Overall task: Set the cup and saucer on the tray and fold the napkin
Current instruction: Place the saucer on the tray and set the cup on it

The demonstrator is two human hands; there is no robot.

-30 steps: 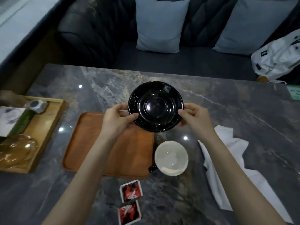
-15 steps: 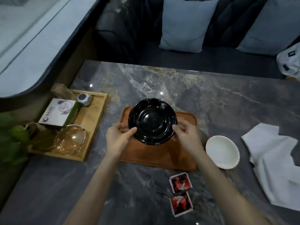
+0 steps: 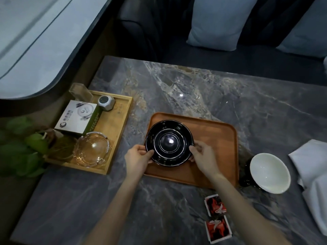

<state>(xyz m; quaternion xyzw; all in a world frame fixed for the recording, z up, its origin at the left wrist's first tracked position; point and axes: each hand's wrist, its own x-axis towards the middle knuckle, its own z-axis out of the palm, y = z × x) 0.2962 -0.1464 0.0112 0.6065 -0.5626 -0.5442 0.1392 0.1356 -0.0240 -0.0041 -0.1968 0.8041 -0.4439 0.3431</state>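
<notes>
Saucer over the left half of the orange tray, black and glossy, pinched at its rim on both sides; left hand clamped on the near-left edge, right hand clamped on the near-right edge; whether it has touched down yet, I cannot tell. To do this well, I'd say keep it level, let the base meet the wood flat, then slide the fingers out sideways rather than dropping it; a little nudge toward the tray's middle would leave more margin at the left lip. Cup, white inside and dark outside, waits on the marble table just beside the tray's right edge; white napkin lies crumpled at far right, unfolded; two red sachets sit near the front.

Against a second ago: the saucer was up in the air, tilted toward the camera, beyond the tray's far right corner; half a second ago it was above the tray's far-left part; now it is lower and flatter, and the view has swung left.
</notes>
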